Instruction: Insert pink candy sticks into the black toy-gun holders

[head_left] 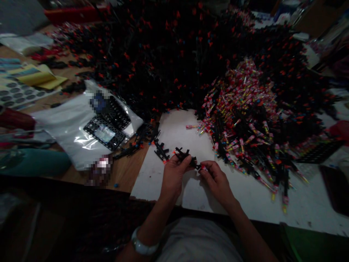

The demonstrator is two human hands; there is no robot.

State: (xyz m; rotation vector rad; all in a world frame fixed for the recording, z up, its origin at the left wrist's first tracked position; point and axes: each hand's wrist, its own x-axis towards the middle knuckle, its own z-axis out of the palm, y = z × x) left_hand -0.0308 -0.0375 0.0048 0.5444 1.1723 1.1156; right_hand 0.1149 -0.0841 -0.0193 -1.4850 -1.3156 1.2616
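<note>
My left hand [173, 174] is closed round a small black toy gun [185, 155] with an orange tip, held just above a white board [155, 178]. At the gun's right end, my right hand [218, 182] pinches a small piece with a pink-and-white look [202, 168]. The fingers cover most of that piece, so its full shape is hidden. Another black toy gun [161, 151] lies on the board just left of my left hand. To the right is a heap of small pink-wrapped tubes [245, 91] with yellow ends, some of them joined to black toy guns.
A huge pile of black toy guns [163, 65] with orange tips fills the back. Left are a white plastic bag [65, 123] with black perforated trays [102, 131] and a teal rounded object [35, 162]. A dark phone-like slab [335, 187] lies at the right edge.
</note>
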